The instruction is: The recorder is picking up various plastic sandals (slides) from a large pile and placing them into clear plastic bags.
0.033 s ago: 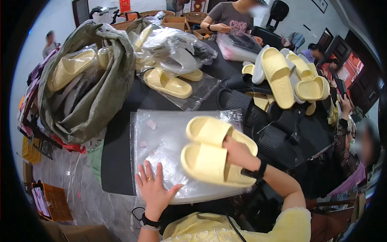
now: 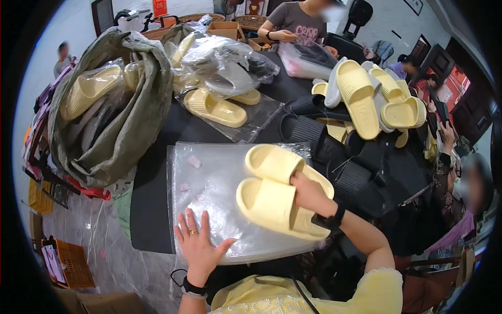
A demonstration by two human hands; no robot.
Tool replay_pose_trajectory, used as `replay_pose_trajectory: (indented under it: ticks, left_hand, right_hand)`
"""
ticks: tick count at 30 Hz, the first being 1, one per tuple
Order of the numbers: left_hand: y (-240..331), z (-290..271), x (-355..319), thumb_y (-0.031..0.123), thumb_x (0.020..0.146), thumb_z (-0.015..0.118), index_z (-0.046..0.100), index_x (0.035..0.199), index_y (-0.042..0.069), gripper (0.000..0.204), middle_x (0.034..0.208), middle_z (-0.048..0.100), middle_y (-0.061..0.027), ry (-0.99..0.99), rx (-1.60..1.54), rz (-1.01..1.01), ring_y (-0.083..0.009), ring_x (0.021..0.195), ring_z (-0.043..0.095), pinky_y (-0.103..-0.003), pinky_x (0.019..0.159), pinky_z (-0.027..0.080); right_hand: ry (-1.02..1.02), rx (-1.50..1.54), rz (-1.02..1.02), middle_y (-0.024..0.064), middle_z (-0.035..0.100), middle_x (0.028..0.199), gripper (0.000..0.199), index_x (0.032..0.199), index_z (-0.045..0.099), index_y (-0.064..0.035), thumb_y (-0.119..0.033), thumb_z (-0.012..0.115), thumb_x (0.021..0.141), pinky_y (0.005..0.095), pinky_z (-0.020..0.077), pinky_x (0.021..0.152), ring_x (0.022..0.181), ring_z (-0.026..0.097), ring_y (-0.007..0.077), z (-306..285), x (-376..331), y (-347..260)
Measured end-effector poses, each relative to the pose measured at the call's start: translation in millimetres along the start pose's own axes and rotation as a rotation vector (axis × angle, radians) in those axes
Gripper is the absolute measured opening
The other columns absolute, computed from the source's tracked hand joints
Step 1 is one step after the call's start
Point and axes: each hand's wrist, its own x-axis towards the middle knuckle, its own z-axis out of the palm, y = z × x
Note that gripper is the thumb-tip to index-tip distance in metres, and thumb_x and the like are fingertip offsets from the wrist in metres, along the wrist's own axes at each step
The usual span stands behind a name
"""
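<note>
Two pale yellow slides are the things in hand, but the scene reads best from its left edge. A large olive-green sack [image 2: 130, 99] slumps open there on the black table [image 2: 151, 209], its mouth turned toward the person so that the bagged yellow slippers [image 2: 89, 89] inside can be seen and reached. Just right of it lies a heap of slippers in clear wrappers [image 2: 225, 63], with a single yellow slide in a flat clear bag [image 2: 214, 107] resting at its near side.

Nearer the person, a stack of clear plastic bags [image 2: 209, 193] is spread flat on the table's near edge. The left hand [image 2: 201, 248] lies palm down on its lower part, fingers open and splayed, which looks like a way of pinning the slippery sheets so they do not slide. A ring shows on one finger and a dark band on the wrist.

Over the right part of that stack, the right hand [image 2: 308, 193] has its fingers closed around the pair of yellow slides [image 2: 280, 196], holding both together, one overlapping the other, toes pointing left. Whether the pair touches the plastic cannot be told.

Farther right, loose yellow and white slides [image 2: 366, 94] are piled on black slides [image 2: 324, 136]. Another person [image 2: 298, 23] works at the far end.
</note>
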Motion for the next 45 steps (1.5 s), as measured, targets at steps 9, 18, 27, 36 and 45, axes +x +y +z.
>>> replay_pose_trajectory:
  ticks: [9, 18, 27, 36, 45]
  left_hand:
    - [2.3, 2.4, -0.9, 0.071, 0.072, 0.056, 0.039, 0.14, 0.01, 0.093, 0.15, 0.021, -0.0209, -0.032, 0.042, -0.021, -0.0407, 0.139, 0.014, -0.056, 0.109, 0.011]
    - [3.0, 7.2, 0.6, 0.076, 0.074, 0.048, 0.039, 0.141, 0.011, 0.094, 0.152, 0.018, -0.0199, -0.057, 0.072, -0.032, -0.04, 0.141, 0.01, -0.056, 0.11, 0.007]
    - [-0.1, 5.4, -3.1, 0.074, 0.074, 0.051, 0.038, 0.141, 0.011, 0.093, 0.151, 0.018, -0.0206, -0.057, 0.064, -0.055, -0.0399, 0.14, 0.011, -0.056, 0.11, 0.007]
    - [4.2, -0.2, -1.0, 0.071, 0.075, 0.052, 0.034, 0.143, 0.011, 0.093, 0.152, 0.018, -0.0195, -0.088, 0.089, -0.04, -0.0393, 0.141, 0.011, -0.054, 0.111, 0.008]
    - [5.4, 2.6, -1.6, 0.075, 0.076, 0.047, 0.033, 0.144, 0.011, 0.093, 0.152, 0.017, -0.02, -0.108, 0.103, -0.052, -0.0382, 0.141, 0.01, -0.054, 0.111, 0.005]
  right_hand:
    - [0.092, 0.186, -0.079, 0.0147, 0.049, 0.103, 0.031, 0.109, 0.057, -0.0024, -0.008, 0.059, 0.078, 0.0411, 0.0448, 0.083, 0.101, 0.053, 0.0335, -3.4, -9.6, 9.9]
    - [0.129, 0.151, -0.078, 0.0149, 0.049, 0.104, 0.034, 0.113, 0.055, -0.0008, -0.008, 0.059, 0.08, 0.0414, 0.0452, 0.082, 0.098, 0.053, 0.0345, -3.9, -17.8, 7.7]
    - [0.504, -0.27, 0.033, 0.0231, 0.041, 0.131, 0.067, 0.129, 0.047, -0.0067, -0.006, 0.07, 0.066, 0.0469, 0.0374, 0.096, 0.117, 0.043, 0.0397, -69.3, -93.0, 34.1]
    - [0.415, -0.23, 0.235, 0.0278, -0.001, 0.151, 0.109, 0.146, 0.024, -0.0212, -0.018, 0.086, 0.057, 0.0494, 0.0386, 0.1, 0.123, 0.039, 0.0481, -55.6, -124.2, 113.9]
    - [0.493, -0.117, 0.341, 0.0229, -0.006, 0.152, 0.106, 0.146, 0.023, -0.0276, -0.01, 0.083, 0.061, 0.0441, 0.0443, 0.097, 0.131, 0.033, 0.0436, -59.6, -75.6, 122.9]
